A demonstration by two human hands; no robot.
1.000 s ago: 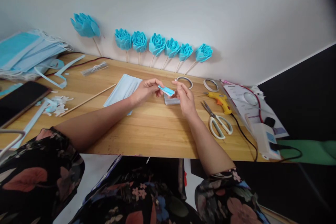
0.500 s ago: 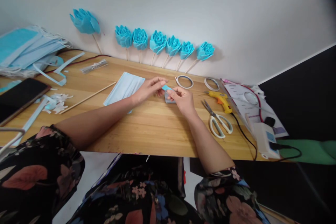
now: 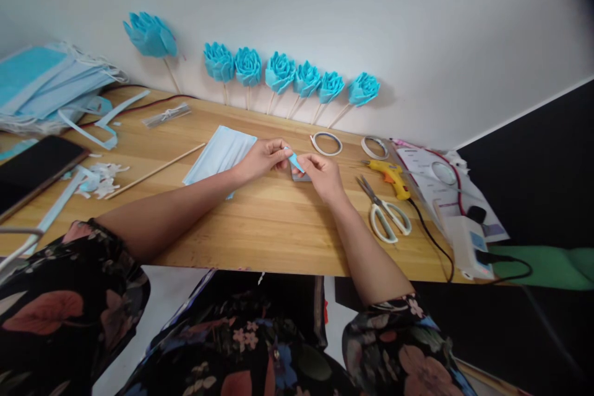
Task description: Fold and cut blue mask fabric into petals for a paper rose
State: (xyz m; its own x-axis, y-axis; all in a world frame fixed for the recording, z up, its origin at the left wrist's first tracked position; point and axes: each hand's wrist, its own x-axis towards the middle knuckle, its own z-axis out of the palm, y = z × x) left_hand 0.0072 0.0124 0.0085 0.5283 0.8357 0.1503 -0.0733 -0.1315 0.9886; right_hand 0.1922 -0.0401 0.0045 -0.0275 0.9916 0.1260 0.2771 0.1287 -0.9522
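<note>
Between my two hands is a small blue piece of fabric [image 3: 295, 161], slanting down to the right. My left hand [image 3: 262, 158] pinches its upper left end between thumb and finger. The other end is pinched by my right hand [image 3: 321, 174]. Just beneath the fingers, a small grey block-like thing [image 3: 301, 177] lies on the table, mostly covered. A pale blue pleated face mask [image 3: 218, 153] rests flat by my left wrist, partly under the forearm. To the right of my right hand lie scissors [image 3: 383, 210] with white handles, blades slightly apart.
Several blue fabric flowers [image 3: 280, 72] on sticks lean against the wall. A yellow glue gun [image 3: 390, 178], two tape rolls [image 3: 326, 143] and a white power socket [image 3: 471, 247] are rightward. On the left are stacked masks [image 3: 51, 83], a phone [image 3: 39, 170], scraps [image 3: 99, 179] and a wooden stick [image 3: 155, 171].
The blue fabric piece has turned from nearly level to a steeper slant and looks narrower. Both hands have shifted only slightly, still pinching it.
</note>
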